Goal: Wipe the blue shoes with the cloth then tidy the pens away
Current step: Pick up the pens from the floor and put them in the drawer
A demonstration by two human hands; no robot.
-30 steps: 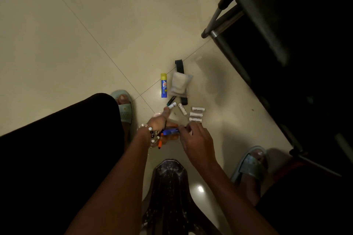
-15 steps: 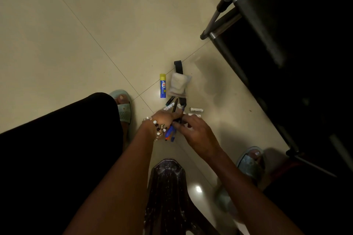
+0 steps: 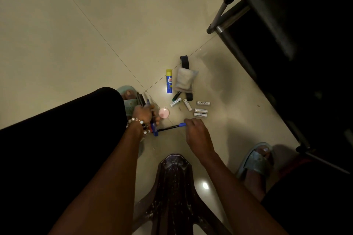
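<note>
My left hand (image 3: 146,114) grips a bundle of pens (image 3: 153,127), blue and dark, close to my left knee. In my right hand (image 3: 196,131) the blue-capped end of a thin black pen (image 3: 170,127) is pinched; the pen lies low over the floor, its other end toward the bundle. A green-tipped pen (image 3: 176,96) lies on the tiles further out. A white folded cloth (image 3: 184,80) in a clear wrapper rests beyond it. I wear pale blue slippers, the left one (image 3: 129,106) partly hidden by my hand and the right one (image 3: 257,158) in plain view.
A blue and yellow glue stick (image 3: 169,81), several white batteries (image 3: 200,110), a black strap (image 3: 185,62) and a small pink round lid (image 3: 163,113) lie on the tiled floor. A brown plastic stool (image 3: 175,187) stands between my legs. A dark metal rack (image 3: 286,44) fills the right.
My hands have come apart: the left moved left toward my knee with the pen bundle, the right now pinches a single black pen. The pink lid has come into view.
</note>
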